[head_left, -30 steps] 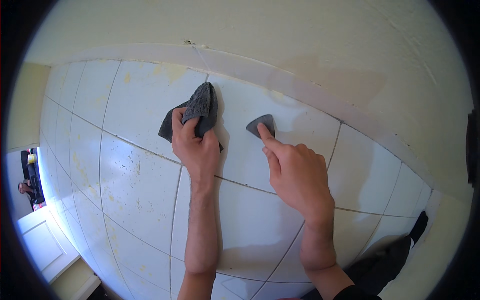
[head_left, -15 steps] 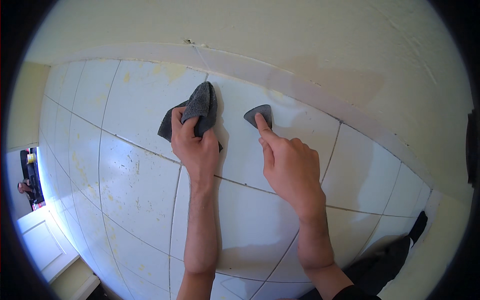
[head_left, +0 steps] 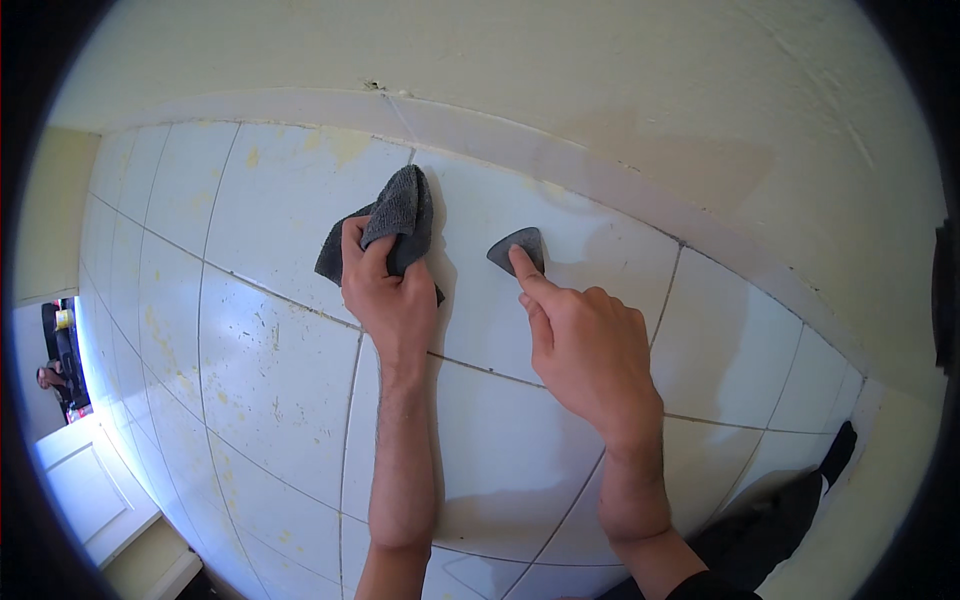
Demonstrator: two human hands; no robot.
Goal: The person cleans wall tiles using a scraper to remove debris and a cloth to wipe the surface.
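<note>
Bunched in my left hand [head_left: 388, 285] is a dark grey cloth [head_left: 402, 208], which rests on the white tiled floor [head_left: 500, 420]. To its right, my right hand [head_left: 590, 330] grips a small grey scraper blade [head_left: 512, 250] with a curved, fan-shaped edge. The index finger presses along the top of the blade, which lies against the tile. The scraper's handle, if it has one, is hidden under the hand. Yellowish stains [head_left: 253, 158] and small dark flecks mark the tiles to the left of the cloth.
A skirting board [head_left: 590, 165] and cream wall [head_left: 640, 80] run along the far side. My dark-clothed leg [head_left: 770, 520] lies at the lower right. At the left are a white panelled door [head_left: 95, 480] and a doorway with cluttered items [head_left: 65, 360].
My right hand and the scraper have slid slightly toward me over the tile. The left hand and cloth have stayed nearly still.
</note>
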